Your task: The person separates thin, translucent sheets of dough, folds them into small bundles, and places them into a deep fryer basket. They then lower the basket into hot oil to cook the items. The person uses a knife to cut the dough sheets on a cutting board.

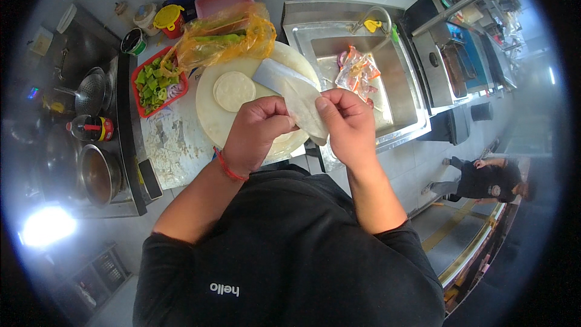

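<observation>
Both hands hold a thin, pale dough wrapper in the air over a round cutting board. My left hand pinches its left edge between thumb and curled fingers. On the other edge, my right hand grips with the thumb on top. The wrapper looks loosely folded or peeled, and its layers cannot be told apart. A small stack of round dough wrappers lies on the board, left of the hands. Behind the held wrapper is a cleaver blade, its handle hidden. Another pale round piece shows partly beneath my left hand.
A red basket of cut green peppers and onion stands left of the board. An orange plastic bag with green vegetables rests behind it. Plastic packaging lies in the steel sink. A phone sits at the left counter edge. Another person stands far right.
</observation>
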{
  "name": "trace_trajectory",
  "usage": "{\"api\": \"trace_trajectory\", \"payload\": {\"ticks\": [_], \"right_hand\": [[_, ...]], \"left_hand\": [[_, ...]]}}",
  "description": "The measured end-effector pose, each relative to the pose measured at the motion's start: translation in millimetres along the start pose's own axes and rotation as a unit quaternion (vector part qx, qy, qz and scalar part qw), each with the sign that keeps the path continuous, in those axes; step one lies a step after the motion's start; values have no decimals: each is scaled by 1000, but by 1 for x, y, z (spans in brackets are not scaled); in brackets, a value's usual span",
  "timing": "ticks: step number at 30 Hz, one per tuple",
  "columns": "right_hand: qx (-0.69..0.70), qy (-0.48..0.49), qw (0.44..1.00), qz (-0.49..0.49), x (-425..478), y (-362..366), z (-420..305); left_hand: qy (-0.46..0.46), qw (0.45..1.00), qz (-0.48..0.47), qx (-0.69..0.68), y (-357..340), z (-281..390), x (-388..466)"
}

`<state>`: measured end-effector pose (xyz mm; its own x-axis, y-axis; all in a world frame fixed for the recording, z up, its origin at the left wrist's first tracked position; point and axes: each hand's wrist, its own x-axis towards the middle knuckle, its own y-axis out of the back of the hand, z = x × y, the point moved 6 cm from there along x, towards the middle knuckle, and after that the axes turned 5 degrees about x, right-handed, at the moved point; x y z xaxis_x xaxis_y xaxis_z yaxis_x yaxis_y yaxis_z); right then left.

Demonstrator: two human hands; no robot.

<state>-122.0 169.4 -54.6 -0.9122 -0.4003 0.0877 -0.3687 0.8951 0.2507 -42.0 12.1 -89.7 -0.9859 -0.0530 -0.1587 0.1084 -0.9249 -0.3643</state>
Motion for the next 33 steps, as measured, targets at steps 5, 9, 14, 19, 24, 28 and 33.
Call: {"api": "trace_trajectory", "payload": {"ticks": [5, 9, 14, 19, 24, 28, 33], "right_hand": [[-144, 148, 977, -50, -4, -17, -29], [-89, 87, 991, -38, -1, -14, -8], [268, -162, 950, 10, 7, -8, 61], [371, -216, 903, 13, 6, -15, 67], [134, -143, 976, -96, 8, -23, 57], [247, -227, 939, -80, 11, -22, 74], [365, -287, 882, -81, 11, -20, 84]], "left_hand": [[78, 977, 25, -195, -6, -10, 5], [64, 993, 77, -67, 5, -21, 7], [26, 992, 88, -92, 14, -22, -1], [-28, 993, 76, -83, 19, -23, -2], [-51, 993, 58, 85, 21, -20, -6], [-31, 999, 44, -7, 29, -22, -10], [-17, 971, 42, -236, 44, -34, -12]]}}
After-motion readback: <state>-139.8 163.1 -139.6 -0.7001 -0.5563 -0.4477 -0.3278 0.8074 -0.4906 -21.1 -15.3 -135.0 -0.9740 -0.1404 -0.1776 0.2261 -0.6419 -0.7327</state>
